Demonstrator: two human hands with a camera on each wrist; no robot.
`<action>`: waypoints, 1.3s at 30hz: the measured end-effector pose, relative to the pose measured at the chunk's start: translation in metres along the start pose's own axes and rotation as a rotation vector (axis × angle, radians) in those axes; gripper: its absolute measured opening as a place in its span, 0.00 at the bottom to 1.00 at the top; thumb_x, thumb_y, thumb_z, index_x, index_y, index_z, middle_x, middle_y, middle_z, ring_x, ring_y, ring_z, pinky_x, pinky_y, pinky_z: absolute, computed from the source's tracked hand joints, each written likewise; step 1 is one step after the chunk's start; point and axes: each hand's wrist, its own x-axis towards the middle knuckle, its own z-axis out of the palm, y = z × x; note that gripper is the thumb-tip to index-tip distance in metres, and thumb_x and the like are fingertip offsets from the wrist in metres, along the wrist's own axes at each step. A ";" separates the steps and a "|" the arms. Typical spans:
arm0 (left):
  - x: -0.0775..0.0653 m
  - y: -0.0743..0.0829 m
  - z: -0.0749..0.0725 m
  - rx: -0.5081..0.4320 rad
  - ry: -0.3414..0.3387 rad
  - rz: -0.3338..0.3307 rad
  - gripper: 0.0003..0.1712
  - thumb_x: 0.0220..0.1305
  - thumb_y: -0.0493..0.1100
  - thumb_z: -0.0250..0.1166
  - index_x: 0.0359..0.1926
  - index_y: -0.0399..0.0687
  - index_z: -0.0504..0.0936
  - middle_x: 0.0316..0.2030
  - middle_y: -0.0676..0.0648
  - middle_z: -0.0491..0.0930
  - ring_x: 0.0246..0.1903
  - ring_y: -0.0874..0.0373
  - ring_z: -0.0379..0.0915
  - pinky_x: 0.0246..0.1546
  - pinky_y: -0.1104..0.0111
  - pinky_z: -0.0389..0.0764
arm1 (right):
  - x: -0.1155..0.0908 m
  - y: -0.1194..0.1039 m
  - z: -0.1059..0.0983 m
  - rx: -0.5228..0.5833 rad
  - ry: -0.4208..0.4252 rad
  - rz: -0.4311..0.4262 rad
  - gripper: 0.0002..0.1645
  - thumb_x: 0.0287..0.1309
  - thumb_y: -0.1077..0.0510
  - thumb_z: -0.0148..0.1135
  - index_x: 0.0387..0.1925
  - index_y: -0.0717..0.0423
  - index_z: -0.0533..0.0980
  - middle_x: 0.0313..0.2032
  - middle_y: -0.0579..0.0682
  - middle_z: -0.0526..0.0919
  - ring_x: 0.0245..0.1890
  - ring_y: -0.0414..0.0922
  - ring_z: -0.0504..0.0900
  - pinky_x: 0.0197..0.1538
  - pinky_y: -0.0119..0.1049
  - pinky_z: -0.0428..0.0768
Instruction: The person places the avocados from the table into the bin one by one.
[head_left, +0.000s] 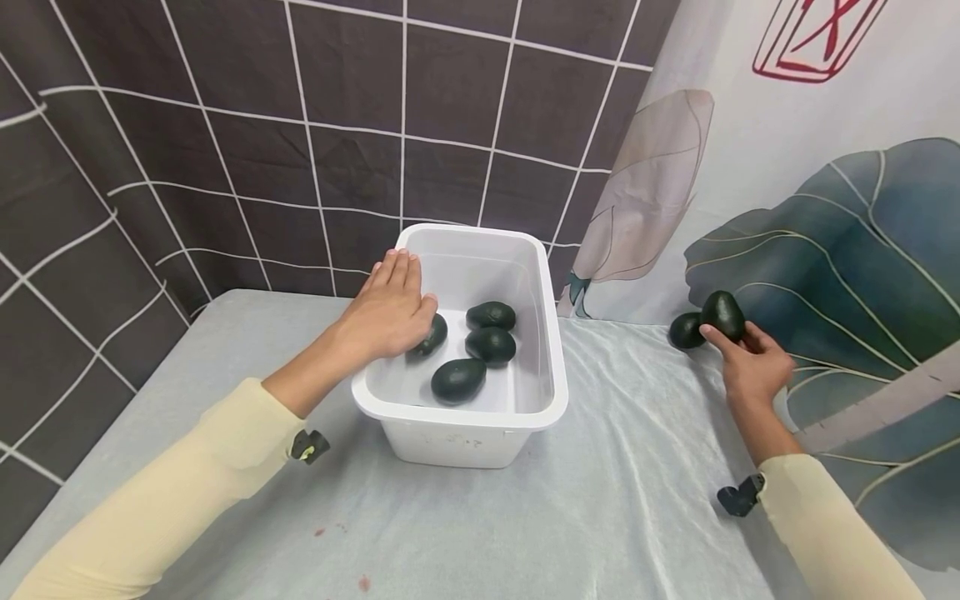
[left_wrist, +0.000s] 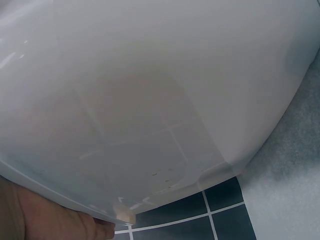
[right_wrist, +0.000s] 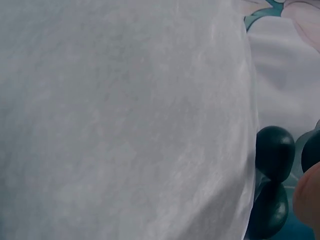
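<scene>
My left hand [head_left: 392, 308] rests on the left rim of a white plastic tub [head_left: 555, 367], fingers straight and thumb toward the inside. Several dark green avocados [head_left: 458, 381] lie in the tub; one avocado [head_left: 431, 335] is partly hidden under that hand. Off to the right, my right hand [head_left: 753, 367] grips a dark avocado [head_left: 723, 315] between thumb and fingers. Just left of it another avocado [head_left: 685, 331] sits on the cloth. The right wrist view has two avocados [right_wrist: 275, 153] touching at the cloth's edge, with the held avocado [right_wrist: 312, 150] cut off by the frame.
A pale grey cloth [head_left: 615, 500] covers the table under the tub. Behind it hangs a dark curtain with a white grid [head_left: 352, 175]. A leaf-patterned curtain [head_left: 840, 225] borders the right side, close to my right hand.
</scene>
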 end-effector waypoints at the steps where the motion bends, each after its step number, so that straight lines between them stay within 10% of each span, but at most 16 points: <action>1: 0.000 0.000 0.000 0.001 0.001 0.000 0.46 0.86 0.54 0.33 0.88 0.23 0.40 0.90 0.25 0.35 0.92 0.32 0.25 0.93 0.43 0.34 | -0.001 -0.001 0.001 -0.007 -0.003 -0.005 0.51 0.58 0.40 0.88 0.80 0.44 0.78 0.79 0.50 0.80 0.72 0.41 0.80 0.82 0.35 0.75; 39: -0.001 -0.001 0.000 -0.007 0.005 0.000 0.47 0.86 0.55 0.34 0.89 0.24 0.40 0.90 0.25 0.35 0.92 0.31 0.26 0.93 0.43 0.35 | -0.029 -0.043 0.031 -0.010 -0.109 -0.131 0.44 0.58 0.43 0.89 0.75 0.38 0.83 0.74 0.48 0.85 0.64 0.38 0.83 0.78 0.35 0.80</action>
